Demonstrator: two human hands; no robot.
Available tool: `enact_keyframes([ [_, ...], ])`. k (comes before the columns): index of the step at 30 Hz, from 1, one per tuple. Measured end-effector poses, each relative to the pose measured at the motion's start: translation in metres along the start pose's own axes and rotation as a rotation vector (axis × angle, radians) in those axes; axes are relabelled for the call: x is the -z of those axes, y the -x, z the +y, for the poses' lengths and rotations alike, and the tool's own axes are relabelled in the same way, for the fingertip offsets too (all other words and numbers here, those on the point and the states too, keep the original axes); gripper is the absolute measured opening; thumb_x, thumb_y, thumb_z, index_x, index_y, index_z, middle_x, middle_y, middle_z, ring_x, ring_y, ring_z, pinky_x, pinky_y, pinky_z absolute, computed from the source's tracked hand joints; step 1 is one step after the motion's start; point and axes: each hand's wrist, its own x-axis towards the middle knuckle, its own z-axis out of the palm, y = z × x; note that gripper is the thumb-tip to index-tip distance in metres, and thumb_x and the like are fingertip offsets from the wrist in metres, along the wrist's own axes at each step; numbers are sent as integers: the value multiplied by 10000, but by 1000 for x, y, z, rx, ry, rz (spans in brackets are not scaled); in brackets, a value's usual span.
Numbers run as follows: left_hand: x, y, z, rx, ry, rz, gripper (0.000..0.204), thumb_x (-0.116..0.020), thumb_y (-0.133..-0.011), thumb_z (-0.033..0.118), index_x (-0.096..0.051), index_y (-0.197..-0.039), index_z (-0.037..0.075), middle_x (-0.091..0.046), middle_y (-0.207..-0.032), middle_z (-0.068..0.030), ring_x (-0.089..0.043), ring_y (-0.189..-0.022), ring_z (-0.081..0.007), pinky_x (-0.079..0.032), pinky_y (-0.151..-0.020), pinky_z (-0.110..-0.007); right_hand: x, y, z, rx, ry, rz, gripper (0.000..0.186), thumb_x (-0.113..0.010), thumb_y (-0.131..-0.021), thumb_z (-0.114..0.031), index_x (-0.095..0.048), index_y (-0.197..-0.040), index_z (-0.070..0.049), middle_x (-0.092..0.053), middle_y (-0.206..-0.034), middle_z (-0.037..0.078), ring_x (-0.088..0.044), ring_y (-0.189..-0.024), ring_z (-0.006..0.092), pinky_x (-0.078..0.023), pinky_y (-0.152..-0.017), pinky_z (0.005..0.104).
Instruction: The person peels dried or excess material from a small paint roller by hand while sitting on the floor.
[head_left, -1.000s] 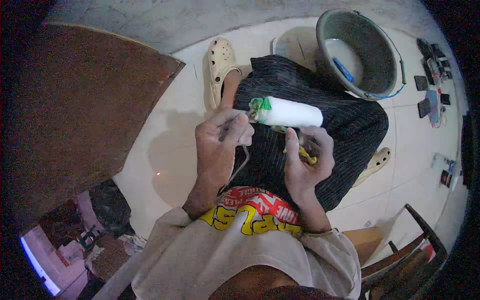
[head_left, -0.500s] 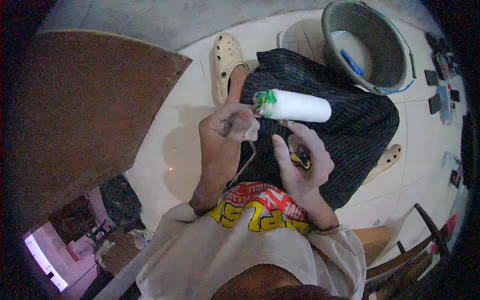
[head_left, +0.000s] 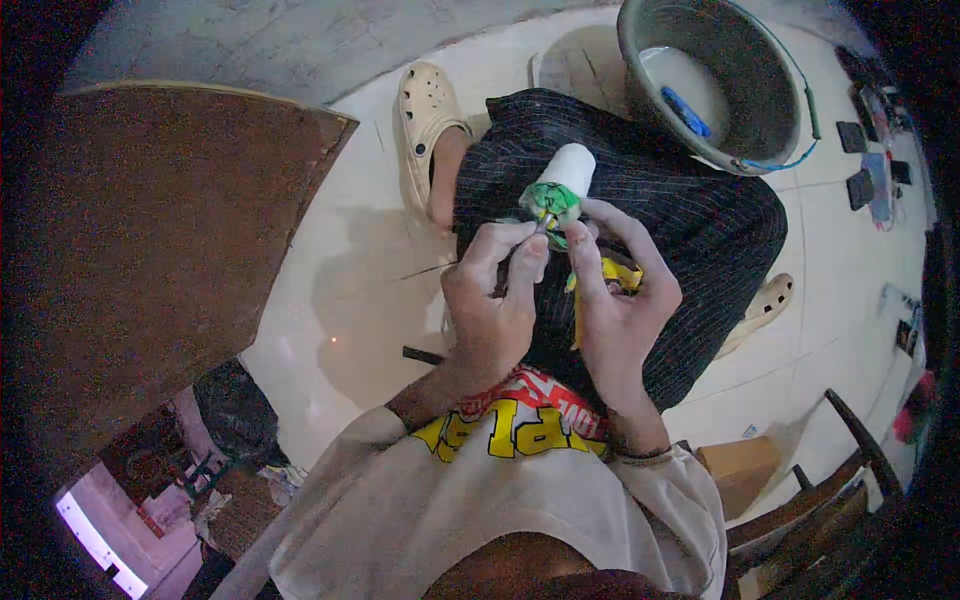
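Observation:
A white cylinder (head_left: 574, 168) with a bunched green wrapping (head_left: 551, 199) on its near end points away from me over my lap. My left hand (head_left: 492, 290) is closed in a pinch at the wrapped end, on a small thin greyish piece whose kind I cannot make out. My right hand (head_left: 627, 300) has its thumb and forefinger closed at the same end, against the green wrapping. A yellow strip-like thing (head_left: 622, 273) with dark parts sits in the curl of my right hand and hangs below it. Both hands look dusted with pale powder.
Dark pinstriped cloth (head_left: 690, 240) covers my legs. A grey bucket (head_left: 735, 90) with a blue object (head_left: 686, 111) inside stands at the far right. A brown board (head_left: 190, 230) fills the left. A dark-framed chair (head_left: 850, 470) is at the lower right.
The cylinder has swung from lying crosswise to pointing away from me. Both hands have come together at its green end, my right thumb and forefinger closing there. The view has shifted slightly.

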Motion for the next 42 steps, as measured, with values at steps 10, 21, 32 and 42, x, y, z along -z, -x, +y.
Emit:
enact_keyframes([
  [10, -6, 7, -16, -128, -87, 19, 95, -616, -950, 69, -637, -979, -18, -635, -775, -61, -601, -697, -100, -494, -633, -243, 10, -16, -9, -218, -100, -50, 137, -713, -877, -81, -687, -972, 14, -647, -814, 11, -545, -759, 49, -439, -682, 202],
  [21, -4, 24, -15, -152, -80, -41, 119, -639, -908, 14, -629, -1024, -10, -695, -865, -162, -715, -797, -251, -546, -691, -321, 20, -20, -9, -125, 68, -173, 110, -630, -943, -118, -614, -893, -21, -604, -754, 5, -515, -698, 54, -426, -620, 238],
  [32, 2, 27, -26, -119, -38, -50, 126, -641, -899, 6, -638, -1023, -16, -690, -862, -163, -702, -770, -258, -541, -690, -326, 21, -20, 22, -181, 22, -259, 156, -568, -982, -169, -595, -913, -32, -576, -765, 7, -488, -686, 73, -414, -610, 268],
  [42, 7, 29, -37, -301, -222, 91, 201, -552, -984, 133, -639, -984, -47, -631, -824, -97, -585, -712, -181, -507, -676, -319, 26, -14, 13, 16, -35, -180, 133, -651, -891, -133, -623, -952, -18, -626, -854, 75, -585, -831, 124, -483, -772, 303],
])
